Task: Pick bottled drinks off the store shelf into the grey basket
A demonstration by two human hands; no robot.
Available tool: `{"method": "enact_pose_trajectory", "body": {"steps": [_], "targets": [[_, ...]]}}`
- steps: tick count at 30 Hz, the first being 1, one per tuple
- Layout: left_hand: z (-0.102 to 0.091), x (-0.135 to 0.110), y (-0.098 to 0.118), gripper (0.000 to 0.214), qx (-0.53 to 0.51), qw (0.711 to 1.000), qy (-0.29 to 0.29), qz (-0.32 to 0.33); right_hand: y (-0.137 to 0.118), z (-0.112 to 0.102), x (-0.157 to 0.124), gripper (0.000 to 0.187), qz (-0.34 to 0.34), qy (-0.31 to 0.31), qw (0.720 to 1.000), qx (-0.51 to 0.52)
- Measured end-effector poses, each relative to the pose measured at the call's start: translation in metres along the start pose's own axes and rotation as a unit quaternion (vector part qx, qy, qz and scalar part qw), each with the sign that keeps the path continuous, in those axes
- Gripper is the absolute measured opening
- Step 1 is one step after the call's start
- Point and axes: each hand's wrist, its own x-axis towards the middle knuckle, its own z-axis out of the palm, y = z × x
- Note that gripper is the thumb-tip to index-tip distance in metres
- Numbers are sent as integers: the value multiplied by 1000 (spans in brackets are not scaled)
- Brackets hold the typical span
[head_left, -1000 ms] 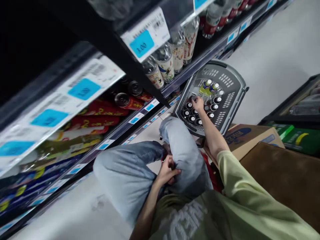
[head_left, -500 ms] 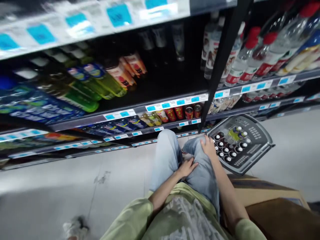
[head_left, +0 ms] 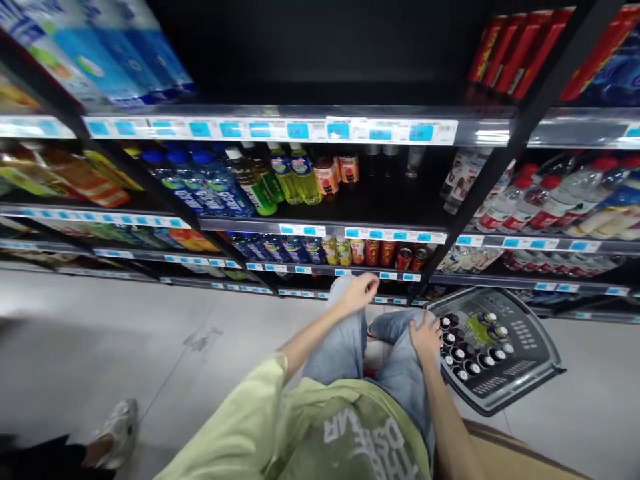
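Note:
I squat before a drinks shelf in blue jeans. My left hand (head_left: 358,292) is raised above my left knee toward the lower shelf, fingers loosely curled, nothing in it. My right hand (head_left: 425,335) lies flat on my right knee, fingers spread, beside a grey shopping basket (head_left: 530,373) on the floor. The basket holds several dark bottles with white caps (head_left: 463,353) and two yellow-green bottles (head_left: 481,327). Red cans (head_left: 387,253) and small yellow bottles (head_left: 336,250) stand on the low shelf just beyond my left hand.
Shelving with blue price tags (head_left: 350,130) runs across the view, stocked with blue, green and clear bottles (head_left: 505,203). A cardboard box (head_left: 505,453) sits at my right. Another person's foot in a light shoe (head_left: 117,430) is at the lower left on the grey floor.
The view has swung up to face the shelves. My right hand left the basket and came to rest on my knee. My left hand lifted off my leg toward the shelf.

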Motion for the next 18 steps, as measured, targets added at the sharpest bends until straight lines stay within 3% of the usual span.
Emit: {"method": "enact_pose_trajectory", "body": {"steps": [4, 7, 9, 13, 18], "targets": [[-107, 86, 2, 22, 115, 982, 137, 62, 3, 4, 3, 75, 7, -3, 1000, 5], [-174, 140, 5, 35, 221, 957, 181, 49, 3, 8, 5, 76, 5, 2, 1000, 4], [-208, 168, 7, 50, 269, 943, 195, 28, 3, 11, 5, 75, 5, 13, 1000, 3], [-252, 204, 8, 67, 325, 927, 187, -5, 3, 13, 6, 75, 3, 23, 1000, 6], [-268, 219, 13, 73, 363, 917, 135, -97, 3, 13, 5, 73, -2, 33, 999, 16]]}}
